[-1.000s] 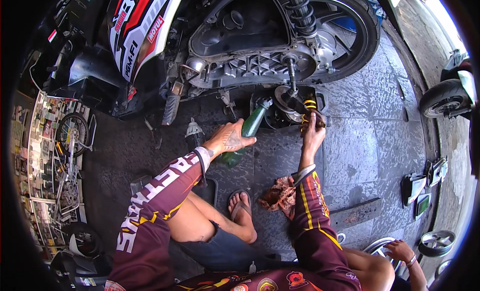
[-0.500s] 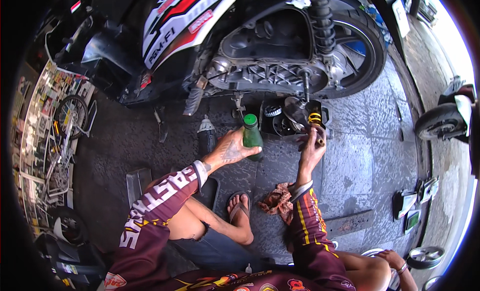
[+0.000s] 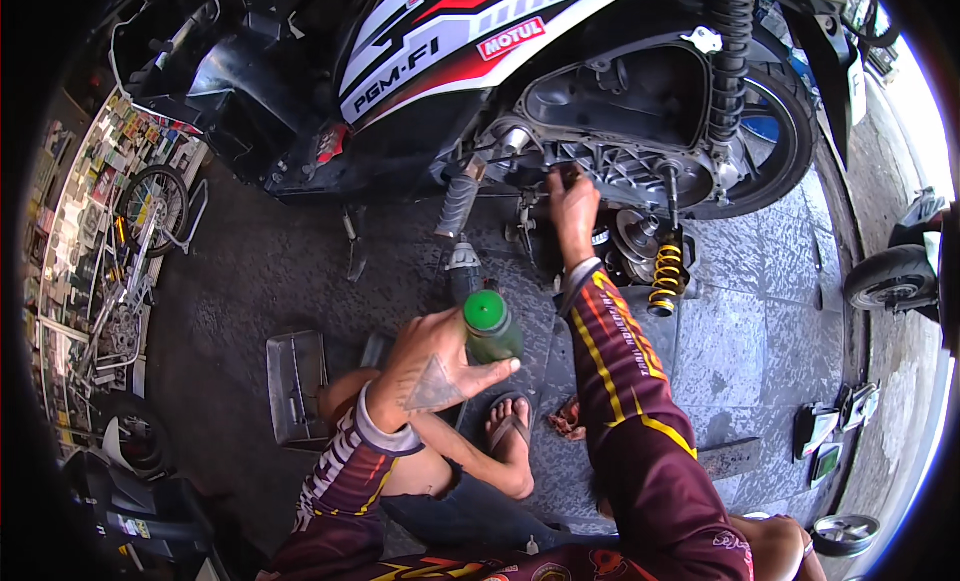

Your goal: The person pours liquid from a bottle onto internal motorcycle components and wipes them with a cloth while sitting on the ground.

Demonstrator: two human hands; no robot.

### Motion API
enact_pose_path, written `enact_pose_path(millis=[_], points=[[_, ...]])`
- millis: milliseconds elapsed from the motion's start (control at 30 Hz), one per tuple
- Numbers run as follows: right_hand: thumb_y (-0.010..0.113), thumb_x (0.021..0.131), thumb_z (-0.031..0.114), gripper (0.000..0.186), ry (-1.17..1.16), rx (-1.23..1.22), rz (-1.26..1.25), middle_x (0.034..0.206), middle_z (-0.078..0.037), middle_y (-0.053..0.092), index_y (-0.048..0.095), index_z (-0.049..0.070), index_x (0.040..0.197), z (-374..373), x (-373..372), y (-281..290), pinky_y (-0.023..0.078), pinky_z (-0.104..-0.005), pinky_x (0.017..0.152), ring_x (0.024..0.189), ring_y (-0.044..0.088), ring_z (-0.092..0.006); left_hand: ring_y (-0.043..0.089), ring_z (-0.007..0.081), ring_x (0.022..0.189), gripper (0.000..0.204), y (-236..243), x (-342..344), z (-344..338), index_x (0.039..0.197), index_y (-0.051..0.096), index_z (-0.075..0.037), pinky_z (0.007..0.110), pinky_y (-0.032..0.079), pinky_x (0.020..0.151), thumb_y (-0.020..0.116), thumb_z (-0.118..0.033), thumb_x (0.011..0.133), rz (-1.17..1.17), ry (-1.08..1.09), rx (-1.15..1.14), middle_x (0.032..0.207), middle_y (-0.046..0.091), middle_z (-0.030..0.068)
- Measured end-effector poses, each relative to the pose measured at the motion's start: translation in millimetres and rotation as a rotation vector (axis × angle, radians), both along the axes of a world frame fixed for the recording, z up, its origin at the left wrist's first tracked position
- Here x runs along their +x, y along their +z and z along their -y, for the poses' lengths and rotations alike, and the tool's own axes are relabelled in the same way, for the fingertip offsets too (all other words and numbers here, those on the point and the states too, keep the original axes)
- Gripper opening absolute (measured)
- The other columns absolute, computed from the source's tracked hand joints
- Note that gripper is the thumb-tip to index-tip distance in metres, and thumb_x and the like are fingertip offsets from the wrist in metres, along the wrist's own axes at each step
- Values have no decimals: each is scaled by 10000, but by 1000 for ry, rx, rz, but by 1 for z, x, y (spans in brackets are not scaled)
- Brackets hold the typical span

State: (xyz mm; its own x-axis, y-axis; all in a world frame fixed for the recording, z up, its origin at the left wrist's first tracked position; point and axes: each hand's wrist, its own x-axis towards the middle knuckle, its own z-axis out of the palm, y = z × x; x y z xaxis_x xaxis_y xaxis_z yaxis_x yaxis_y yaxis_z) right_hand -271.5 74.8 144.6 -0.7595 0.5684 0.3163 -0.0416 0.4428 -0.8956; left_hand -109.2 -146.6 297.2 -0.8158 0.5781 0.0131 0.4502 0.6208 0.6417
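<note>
My left hand [image 3: 425,366] is wrapped round a dark green bottle [image 3: 490,331] with a bright green cap, held upright above the floor. Up at the lower edge of the scooter's bare engine casing [image 3: 620,171] is my right hand [image 3: 576,211]. Its fingers are curled against the metal, and whatever they grip is too dark and small to name. To the right of that hand, a box of removed parts [image 3: 685,251] holds round metal pulley pieces [image 3: 635,231]. A yellow coil spring piece [image 3: 666,279] leans at the box's edge.
The scooter's rear wheel [image 3: 780,141] and black shock absorber [image 3: 732,71] stand right of the casing. A metal tray [image 3: 295,389] lies at the left, with a power tool [image 3: 462,266] nearer the middle. A crumpled rag [image 3: 567,419] lies by my foot.
My right hand has left the yellow spring piece and moved up and left to the casing. My left hand has brought the bottle lower and closer. The view has shifted left.
</note>
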Motion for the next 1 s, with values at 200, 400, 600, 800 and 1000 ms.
enact_pose_path(millis=[200, 400, 600, 800, 1000], points=[[703, 850, 229, 414, -168, 322, 118, 902, -228, 706, 622, -35, 1158, -75, 42, -7, 555, -434, 755, 845, 698, -388, 683, 384, 809, 546, 3, 3, 10, 1104, 579, -28, 454, 550, 690, 798, -375, 744, 28, -91, 95, 907, 698, 158], [639, 871, 153, 307, -134, 413, 239, 807, -243, 671, 591, 14, 1140, -86, 101, -3, 505, -498, 651, 741, 658, -436, 686, 371, 814, 510, 8, 7, 13, 1103, 554, -80, 458, 547, 679, 791, -362, 750, 56, -125, 87, 918, 693, 131], [594, 919, 137, 218, -306, 345, 158, 864, -243, 681, 622, 1, 1087, -94, 149, -80, 526, -449, 703, 773, 678, -401, 687, 374, 787, 487, 12, 7, 10, 1083, 555, -89, 459, 545, 670, 789, -358, 750, 44, -155, 139, 882, 693, 126], [578, 956, 113, 127, -118, -163, -88, 822, -126, 696, 632, 34, 1040, -26, 123, -10, 524, -342, 673, 724, 682, -207, 688, 379, 780, 532, 10, 7, 16, 1094, 557, -73, 457, 548, 672, 796, -388, 738, 41, -122, 60, 868, 693, 137], [640, 902, 158, 251, 76, -59, -55, 871, -258, 679, 626, -8, 1089, 22, 32, 23, 526, -417, 711, 833, 690, -391, 701, 347, 791, 546, 3, 6, 13, 1108, 605, -63, 418, 559, 696, 824, -370, 713, -27, -98, 40, 873, 704, 133]])
